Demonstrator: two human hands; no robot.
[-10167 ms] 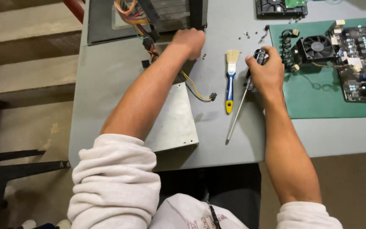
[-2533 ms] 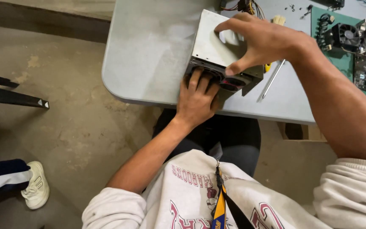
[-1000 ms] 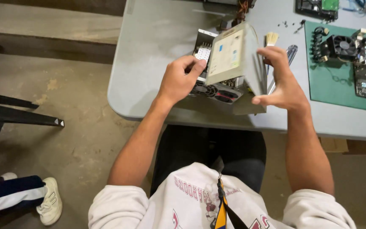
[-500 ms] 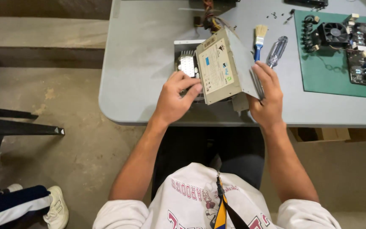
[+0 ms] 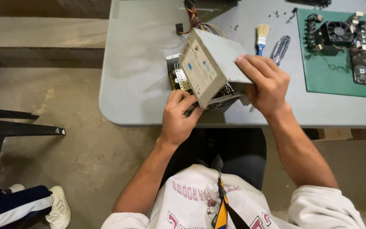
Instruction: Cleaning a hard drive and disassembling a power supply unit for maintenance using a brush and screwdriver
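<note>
Over grey table (image 5: 140, 85): both hands' fingers clamped on boxy sheet-metal power supply (image 5: 208, 68), tilted.

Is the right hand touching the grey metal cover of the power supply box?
Touching. The head view shows the right hand with its fingers laid flat on the grey metal cover, gripping its right edge; no gap shows between them.

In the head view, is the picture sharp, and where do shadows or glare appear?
Head view: mostly sharp; the metal cover between left hand and right hand casts a soft shadow onto the grey table; no strong glare; slight wide-angle bending at the edges.
</note>
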